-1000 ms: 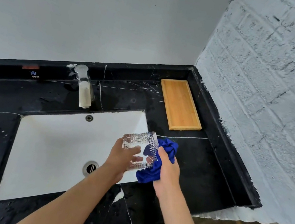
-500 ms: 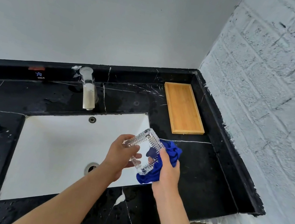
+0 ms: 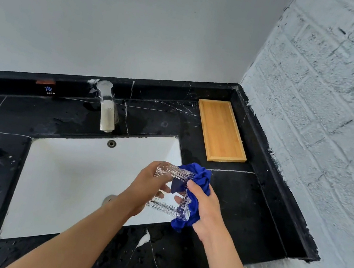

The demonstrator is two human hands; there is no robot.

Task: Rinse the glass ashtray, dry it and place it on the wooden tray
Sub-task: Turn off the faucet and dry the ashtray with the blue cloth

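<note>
I hold a square, ribbed glass ashtray (image 3: 177,173) on edge over the right side of the white sink (image 3: 73,177). My left hand (image 3: 146,188) grips its left side. My right hand (image 3: 203,211) presses a crumpled blue cloth (image 3: 198,180) against the ashtray's right side and back. The wooden tray (image 3: 221,131) lies bare on the black marble counter (image 3: 241,204) at the back right, next to the brick wall.
A chrome faucet (image 3: 107,107) stands behind the sink, with no water running. The drain (image 3: 109,198) shows under my left wrist. Water drops cover the counter on the left. A white brick wall (image 3: 322,147) bounds the counter on the right.
The ashtray has been turned in my hands, and the cloth has shifted along its right side. The view has moved slightly.
</note>
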